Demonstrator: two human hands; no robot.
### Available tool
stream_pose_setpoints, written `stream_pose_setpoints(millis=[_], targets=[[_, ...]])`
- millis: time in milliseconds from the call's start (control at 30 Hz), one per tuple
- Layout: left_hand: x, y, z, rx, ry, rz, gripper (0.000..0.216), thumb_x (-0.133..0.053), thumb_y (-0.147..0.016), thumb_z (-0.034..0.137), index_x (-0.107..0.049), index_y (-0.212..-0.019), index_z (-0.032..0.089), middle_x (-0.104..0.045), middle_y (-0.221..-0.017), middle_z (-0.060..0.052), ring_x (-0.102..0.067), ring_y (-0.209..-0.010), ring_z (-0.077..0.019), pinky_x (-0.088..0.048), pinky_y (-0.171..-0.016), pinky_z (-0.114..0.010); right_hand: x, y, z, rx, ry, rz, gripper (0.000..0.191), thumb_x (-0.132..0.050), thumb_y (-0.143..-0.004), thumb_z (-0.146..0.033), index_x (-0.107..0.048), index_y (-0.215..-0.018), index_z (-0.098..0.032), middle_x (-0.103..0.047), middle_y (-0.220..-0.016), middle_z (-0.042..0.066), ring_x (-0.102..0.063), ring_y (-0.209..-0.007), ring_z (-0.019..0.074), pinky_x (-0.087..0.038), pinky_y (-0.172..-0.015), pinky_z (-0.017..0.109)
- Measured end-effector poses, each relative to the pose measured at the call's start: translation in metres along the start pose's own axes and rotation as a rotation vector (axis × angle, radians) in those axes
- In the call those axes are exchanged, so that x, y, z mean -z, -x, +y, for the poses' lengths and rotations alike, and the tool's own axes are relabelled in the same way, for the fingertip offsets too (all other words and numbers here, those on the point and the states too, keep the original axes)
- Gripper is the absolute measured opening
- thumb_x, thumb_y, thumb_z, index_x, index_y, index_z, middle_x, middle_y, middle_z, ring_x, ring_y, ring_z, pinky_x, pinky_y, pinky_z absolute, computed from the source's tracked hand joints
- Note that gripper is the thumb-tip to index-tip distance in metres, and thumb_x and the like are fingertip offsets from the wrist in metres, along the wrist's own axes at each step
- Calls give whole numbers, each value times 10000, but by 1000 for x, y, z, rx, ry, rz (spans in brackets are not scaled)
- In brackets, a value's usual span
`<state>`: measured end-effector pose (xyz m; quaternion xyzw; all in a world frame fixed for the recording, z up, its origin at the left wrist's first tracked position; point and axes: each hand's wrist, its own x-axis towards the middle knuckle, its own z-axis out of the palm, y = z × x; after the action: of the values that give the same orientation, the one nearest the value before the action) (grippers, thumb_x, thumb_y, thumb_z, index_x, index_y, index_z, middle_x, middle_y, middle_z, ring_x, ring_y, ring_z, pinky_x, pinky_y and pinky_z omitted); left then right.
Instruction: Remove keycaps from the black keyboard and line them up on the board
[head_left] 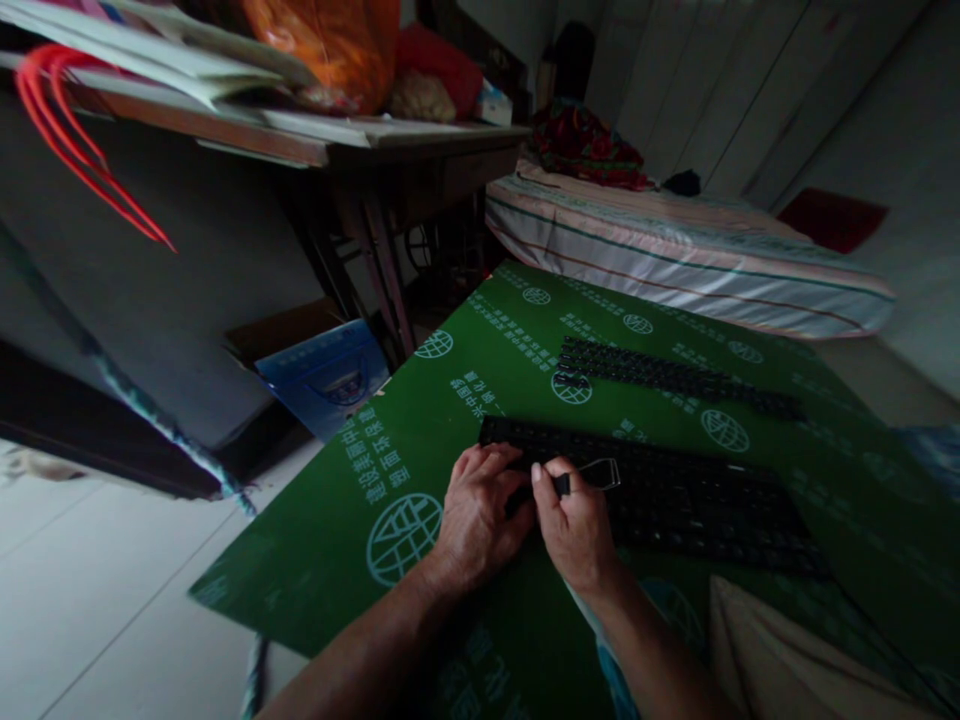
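Note:
A black keyboard (675, 500) lies on the green board in front of me. My left hand (480, 515) is at its left end, fingers bent over the keys and thumb at the near side, holding it. In my right hand (574, 525) is a keycap puller (600, 474) with a thin wire loop and a dark handle, pinched between thumb and fingers. The loop points right, above the keys, and a small black piece shows by the fingers. Behind the keyboard, loose black keycaps (660, 372) sit in rows. My fingers hide the keyboard's left part.
The green printed board (330, 580) forms the work surface. A wooden table (300, 145) with bags and papers stands back left, and a bed (675, 240) behind. A blue box (326, 375) is below left. Tan cloth (780, 650) and a cable lie front right.

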<state>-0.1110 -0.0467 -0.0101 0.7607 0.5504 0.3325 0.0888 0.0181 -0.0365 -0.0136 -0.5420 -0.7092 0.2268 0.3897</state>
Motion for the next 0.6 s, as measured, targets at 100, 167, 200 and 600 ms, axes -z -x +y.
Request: stream_pose_setpoints(millis=[100,167,200,600], targets=[[0,1,-1,-14,-7,-9,177,-576,-741,204,-694,-870,173,-645,-1085,-105,-534,-1063,-278,-363,-965,-484,2,-1,0,-36,-69,9,318,-362,-898,-368,-540,-721,-172,-512,-503,-10,-450,-447,99,-329,-462,191],[-1,2,-3,-24,-13,-20,186,-584,-752,227,-685,-903,184,-638,-1107,-105,-529,-1080,-283,-347,-976,-497,3,-2,-1,-57,-110,8,311,-364,-893,-373,-513,-697,-182,-499,-502,-16,-444,-445,97,-345,-465,189],[-1,3,-3,-27,-13,-24,188,-585,-758,234,-682,-912,188,-635,-1118,-105,-526,-1089,-284,-340,-980,-501,4,-2,-1,-65,-127,4,310,-367,-890,-376,-501,-684,-186,-492,-498,-20,-442,-442,96,-351,-466,190],[4,3,-4,34,162,-27,141,-666,-736,201,-675,-875,227,-702,-892,-20,-614,-902,-202,-289,-1010,-486,9,-3,2,-211,-409,-94,353,-413,-872,-437,-426,-611,-199,-395,-446,-72,-402,-402,73,-341,-423,174]])
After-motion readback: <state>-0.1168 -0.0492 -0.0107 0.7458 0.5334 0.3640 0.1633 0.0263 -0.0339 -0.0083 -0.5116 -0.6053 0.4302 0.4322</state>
